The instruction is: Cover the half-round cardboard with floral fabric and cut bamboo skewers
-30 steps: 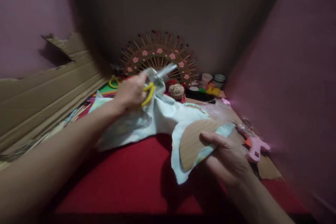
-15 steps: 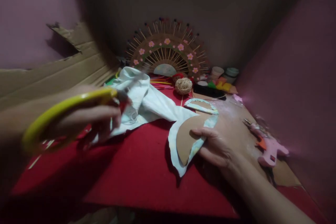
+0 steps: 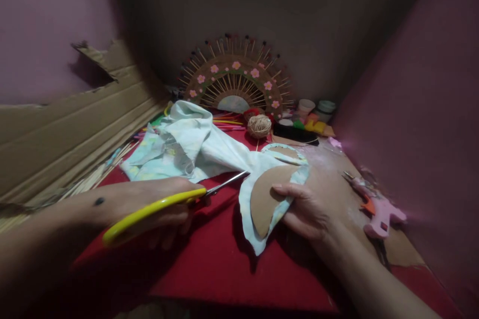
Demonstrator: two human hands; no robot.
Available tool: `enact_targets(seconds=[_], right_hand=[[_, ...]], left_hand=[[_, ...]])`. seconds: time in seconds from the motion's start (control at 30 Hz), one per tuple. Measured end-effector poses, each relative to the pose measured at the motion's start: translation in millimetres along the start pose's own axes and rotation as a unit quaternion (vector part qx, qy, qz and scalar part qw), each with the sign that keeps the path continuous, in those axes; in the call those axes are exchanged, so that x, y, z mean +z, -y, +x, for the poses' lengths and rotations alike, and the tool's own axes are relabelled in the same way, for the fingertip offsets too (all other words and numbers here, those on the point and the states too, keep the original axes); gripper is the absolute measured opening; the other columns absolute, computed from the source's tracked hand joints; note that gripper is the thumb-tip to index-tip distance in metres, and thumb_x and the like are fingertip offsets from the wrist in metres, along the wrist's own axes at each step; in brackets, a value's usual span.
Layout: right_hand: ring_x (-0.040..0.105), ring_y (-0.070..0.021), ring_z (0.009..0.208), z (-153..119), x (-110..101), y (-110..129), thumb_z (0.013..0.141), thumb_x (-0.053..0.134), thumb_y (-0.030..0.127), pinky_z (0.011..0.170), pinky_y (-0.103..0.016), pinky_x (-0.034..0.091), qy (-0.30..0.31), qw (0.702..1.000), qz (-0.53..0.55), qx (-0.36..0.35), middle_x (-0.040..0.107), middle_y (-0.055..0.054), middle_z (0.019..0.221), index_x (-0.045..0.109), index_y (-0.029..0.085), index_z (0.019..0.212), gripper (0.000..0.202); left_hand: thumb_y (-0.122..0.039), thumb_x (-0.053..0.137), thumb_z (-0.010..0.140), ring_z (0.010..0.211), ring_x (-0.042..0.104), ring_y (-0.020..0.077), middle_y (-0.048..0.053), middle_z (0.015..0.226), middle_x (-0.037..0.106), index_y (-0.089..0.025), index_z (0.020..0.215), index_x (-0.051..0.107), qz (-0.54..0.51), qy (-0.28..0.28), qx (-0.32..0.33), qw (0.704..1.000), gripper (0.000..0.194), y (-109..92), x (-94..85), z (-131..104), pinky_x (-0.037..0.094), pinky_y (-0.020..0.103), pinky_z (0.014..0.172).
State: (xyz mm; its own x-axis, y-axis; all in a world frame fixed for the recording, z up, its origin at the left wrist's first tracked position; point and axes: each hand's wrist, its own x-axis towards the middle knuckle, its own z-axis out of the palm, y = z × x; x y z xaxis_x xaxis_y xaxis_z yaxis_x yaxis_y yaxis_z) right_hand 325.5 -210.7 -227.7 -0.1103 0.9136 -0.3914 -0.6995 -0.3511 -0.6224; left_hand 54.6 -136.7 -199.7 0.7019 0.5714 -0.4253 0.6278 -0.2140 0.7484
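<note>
My left hand (image 3: 164, 214) is closed round the yellow handle of a pair of scissors (image 3: 157, 210). The blade tips reach the edge of the pale blue-green fabric (image 3: 202, 144), where it narrows beside a half-round cardboard piece (image 3: 267, 194). Between thumb and fingers, my right hand (image 3: 305, 209) grips that cardboard piece, whose right edge has fabric folded over it. A fabric margin sticks out along its left side and ends in a point below. Behind it lies a second cardboard half-round (image 3: 284, 152) edged with fabric.
On the right, a pink glue gun (image 3: 383, 217) rests on a cardboard sheet (image 3: 407, 249). A ball of twine (image 3: 259, 126) and a black object (image 3: 295, 134) lie behind the fabric. A decorated stick fan (image 3: 234, 77) stands at the back. Thin sticks (image 3: 108, 169) lie along the left cardboard.
My left hand has brought the scissors down and right, from a blur over the fabric to its narrow part. My right hand still holds the cardboard piece in nearly the same spot.
</note>
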Motion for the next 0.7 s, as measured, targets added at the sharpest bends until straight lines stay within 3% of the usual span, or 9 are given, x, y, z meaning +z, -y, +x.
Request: enact_targets(seconds=[0.07,0.13,0.23,0.37,0.53,0.7], right_hand=[[0.068,-0.0206,0.074,0.4,-0.6,-0.5,0.064,0.06,0.004,0.085,-0.038,0.051,0.011,1.0,0.004,0.0,0.073,-0.006,0.081,0.066,0.011,0.101,0.038],[0.068,-0.0213,0.076,0.2,-0.4,-0.4,0.065,0.06,0.005,0.086,-0.039,0.05,0.009,1.0,0.007,0.001,0.073,-0.007,0.08,0.066,0.011,0.101,0.037],[0.068,-0.0216,0.077,-0.5,0.6,0.7,0.064,0.059,0.005,0.088,-0.039,0.049,0.003,1.0,0.018,0.0,0.072,-0.006,0.078,0.064,0.011,0.104,0.041],[0.068,-0.0229,0.083,-0.1,0.2,2.3,0.064,0.059,0.004,0.091,-0.04,0.048,0.014,0.999,0.04,-0.007,0.072,-0.006,0.076,0.064,0.011,0.106,0.042],[0.067,-0.0233,0.088,1.9,-2.6,2.7,0.065,0.06,0.004,0.092,-0.042,0.048,0.029,0.998,0.052,-0.004,0.072,-0.006,0.079,0.065,0.013,0.1,0.037],[0.068,-0.0234,0.087,2.1,-3.2,4.2,0.064,0.059,0.004,0.092,-0.041,0.048,0.024,0.998,0.059,0.0,0.072,-0.006,0.076,0.066,0.012,0.093,0.031]], left_hand=[[-0.05,0.046,0.084,0.055,0.057,0.0143,0.002,0.072,0.066,-0.02,0.089,0.055,-0.035,0.082,0.013,0.996,0.032,-14.3,-3.6,2.8,0.044,0.022,0.051],[-0.046,0.045,0.086,0.057,0.058,0.0152,0.003,0.072,0.066,-0.019,0.089,0.054,-0.04,0.126,0.033,0.991,0.029,-26.8,-5.6,8.2,0.045,0.022,0.053],[-0.04,0.046,0.085,0.057,0.059,0.0157,0.003,0.071,0.066,-0.018,0.086,0.055,-0.014,0.131,0.059,0.99,0.024,-36.0,-7.1,18.7,0.045,0.022,0.051],[-0.036,0.042,0.088,0.057,0.061,0.0149,0.003,0.072,0.067,-0.017,0.087,0.057,-0.018,0.118,0.081,0.99,0.024,-34.0,-6.3,32.0,0.046,0.021,0.051],[-0.025,0.045,0.081,0.053,0.062,0.0161,0.0,0.061,0.065,-0.018,0.075,0.056,0.032,0.094,0.059,0.993,0.014,-35.4,-3.6,41.1,0.045,0.02,0.047],[-0.025,0.045,0.08,0.052,0.06,0.0156,-0.003,0.06,0.062,-0.019,0.079,0.054,0.057,0.073,0.029,0.995,0.011,-40.8,-2.6,40.6,0.043,0.019,0.044]])
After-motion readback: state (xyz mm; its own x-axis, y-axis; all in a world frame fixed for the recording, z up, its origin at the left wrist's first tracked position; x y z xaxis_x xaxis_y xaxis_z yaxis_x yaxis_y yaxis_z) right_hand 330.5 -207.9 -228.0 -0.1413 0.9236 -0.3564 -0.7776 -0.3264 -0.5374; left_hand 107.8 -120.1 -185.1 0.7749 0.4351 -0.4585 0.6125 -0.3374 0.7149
